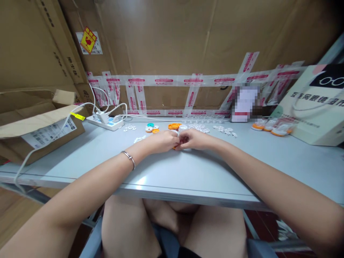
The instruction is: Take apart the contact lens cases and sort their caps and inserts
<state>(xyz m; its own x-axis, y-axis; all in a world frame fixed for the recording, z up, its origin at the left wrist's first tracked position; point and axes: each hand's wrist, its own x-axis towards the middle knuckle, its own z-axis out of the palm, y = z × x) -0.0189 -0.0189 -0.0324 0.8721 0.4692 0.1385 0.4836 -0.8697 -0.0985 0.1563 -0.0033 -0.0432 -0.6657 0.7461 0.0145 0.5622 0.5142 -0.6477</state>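
Note:
My left hand point(167, 141) and my right hand point(194, 139) meet over the middle of the table. Between their curled fingers sits a small round orange and white part point(174, 147), mostly hidden by the fingers. Just behind the hands lie orange rings point(174, 126) and a white round cap point(183, 127). To the left is a small group of round pieces: a teal one point(150, 125), white ones and an orange one point(155, 131). Loose small white pieces point(199, 128) are heaped behind my right hand, with more white pieces point(225, 130) farther right.
A white power strip point(106, 122) with cables and an open cardboard box point(40, 125) stand at the left. A phone point(244, 104) leans at the back. Finished-looking orange and white round items point(271, 126) lie beside a paper bag point(317, 107). Large cardboard point(172, 39) walls the back.

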